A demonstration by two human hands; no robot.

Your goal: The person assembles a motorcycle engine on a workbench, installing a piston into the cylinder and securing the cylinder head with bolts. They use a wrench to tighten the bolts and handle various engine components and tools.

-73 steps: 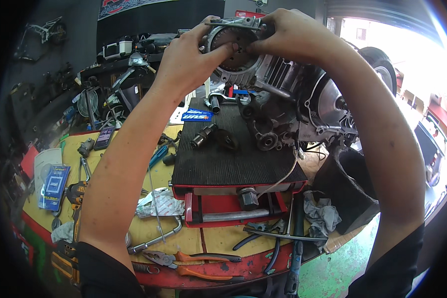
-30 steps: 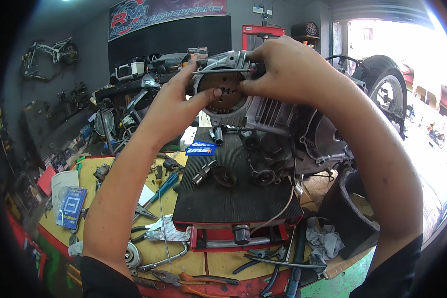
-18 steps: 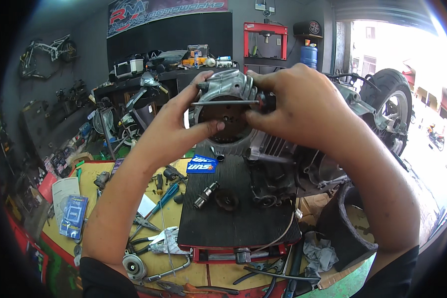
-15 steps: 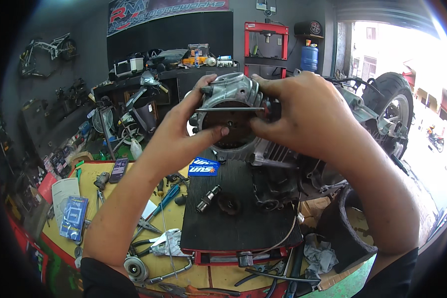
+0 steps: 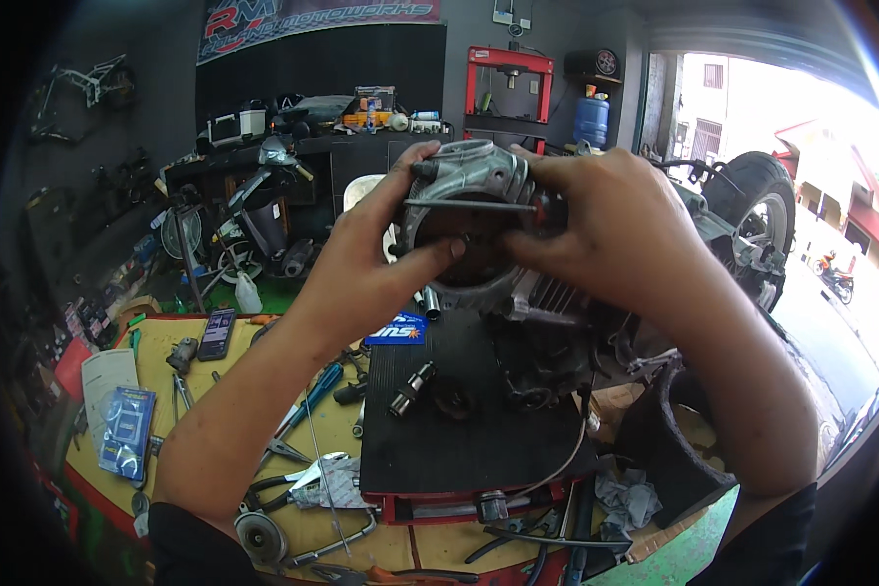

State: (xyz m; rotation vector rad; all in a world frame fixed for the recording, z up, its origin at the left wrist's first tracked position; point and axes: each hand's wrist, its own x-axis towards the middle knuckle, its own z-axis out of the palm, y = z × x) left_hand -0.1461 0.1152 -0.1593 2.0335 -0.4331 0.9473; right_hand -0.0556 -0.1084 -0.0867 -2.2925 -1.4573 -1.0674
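Both hands hold up a silver, finned engine cylinder head (image 5: 474, 166) with a dark round face (image 5: 479, 220) turned toward me. My left hand (image 5: 386, 234) grips its left side, fingers around the back and the thumb pressing on the dark face. On the other side my right hand (image 5: 596, 210) wraps the finned edge, its thumb also near that face. A thin metal shaft (image 5: 459, 204) lies across the front of the part. It ends in a red piece by the right hand, like a screwdriver, though the rest is hidden behind the fingers.
Below is a black ribbed mat (image 5: 430, 449) bearing a metal socket piece (image 5: 413, 389) and a dark disc (image 5: 452, 398). An engine block (image 5: 537, 361) stands to the right. Pliers (image 5: 288, 449), a phone (image 5: 217, 335) and a blue packet (image 5: 127, 432) lie on the yellow bench (image 5: 234, 391).
The cylinder head and both hands have shifted slightly to the right, and the metal shaft across it sits a little higher and farther right. The grip looks the same.
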